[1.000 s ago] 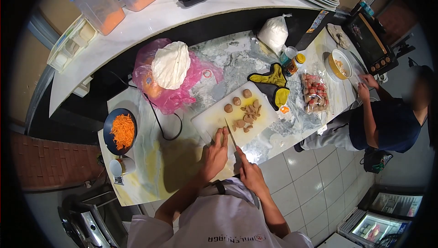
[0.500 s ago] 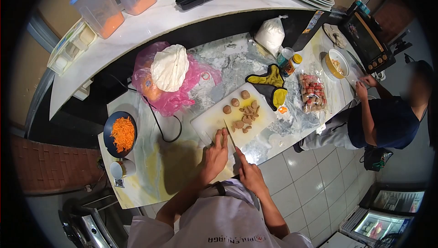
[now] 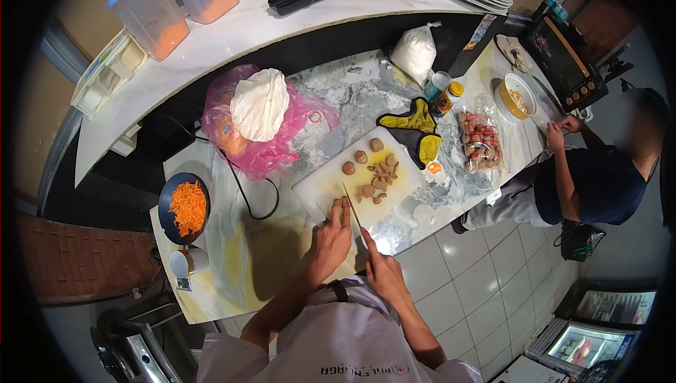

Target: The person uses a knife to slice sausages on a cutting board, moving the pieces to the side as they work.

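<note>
Right hand (image 3: pixel 384 277) wraps the knife (image 3: pixel 353 205); left hand (image 3: pixel 332 243) extended, hold unclear. Meatballs (image 3: pixel 360 157) beyond look soft: pinch sides gently.

The right hand (image 3: pixel 384 275) grips a knife (image 3: pixel 352 204), whose blade is lying over the white cutting board (image 3: pixel 315 187). The left hand (image 3: pixel 332 243) has its fingertips just beside this blade; whether they press something, I cannot tell. Farther on the board are three whole meatballs (image 3: pixel 360 157) and, near them, a group of cut pieces (image 3: pixel 384 171). To the left, shredded carrot (image 3: pixel 188 208) fills a dark plate (image 3: pixel 165 207). At the right, another person (image 3: pixel 591 182) stands near a yellow bowl (image 3: pixel 510 104).
</note>
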A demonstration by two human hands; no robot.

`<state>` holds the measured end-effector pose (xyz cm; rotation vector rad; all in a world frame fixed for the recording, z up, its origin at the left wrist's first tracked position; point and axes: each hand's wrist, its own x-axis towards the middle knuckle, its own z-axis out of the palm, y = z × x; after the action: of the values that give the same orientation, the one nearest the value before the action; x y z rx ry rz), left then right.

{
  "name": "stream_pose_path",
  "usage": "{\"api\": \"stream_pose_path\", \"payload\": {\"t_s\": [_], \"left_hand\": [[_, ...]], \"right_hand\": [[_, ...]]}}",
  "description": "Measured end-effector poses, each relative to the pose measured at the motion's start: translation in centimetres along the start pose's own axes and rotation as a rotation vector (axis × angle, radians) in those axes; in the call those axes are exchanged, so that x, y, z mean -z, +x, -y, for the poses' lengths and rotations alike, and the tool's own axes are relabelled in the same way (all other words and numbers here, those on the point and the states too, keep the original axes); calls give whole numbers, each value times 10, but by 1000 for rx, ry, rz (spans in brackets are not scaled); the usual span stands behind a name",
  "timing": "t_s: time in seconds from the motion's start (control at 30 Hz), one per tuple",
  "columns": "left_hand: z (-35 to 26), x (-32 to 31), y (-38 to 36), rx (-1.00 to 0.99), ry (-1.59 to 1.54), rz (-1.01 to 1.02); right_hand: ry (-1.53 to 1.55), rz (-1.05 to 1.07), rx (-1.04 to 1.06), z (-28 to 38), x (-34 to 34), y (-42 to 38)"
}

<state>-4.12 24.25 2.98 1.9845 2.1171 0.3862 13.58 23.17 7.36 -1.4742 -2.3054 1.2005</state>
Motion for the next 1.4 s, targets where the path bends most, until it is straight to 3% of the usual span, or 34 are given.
{"api": "stream_pose_path", "payload": {"t_s": [0.47,1.4], "left_hand": [[0,-1,-1,14,-33,19],[2,-3,-1,13,-29,37]], "right_hand": [[-11,50,-75,9,2,0],[-77,21,-27,6,-7,0]]}}
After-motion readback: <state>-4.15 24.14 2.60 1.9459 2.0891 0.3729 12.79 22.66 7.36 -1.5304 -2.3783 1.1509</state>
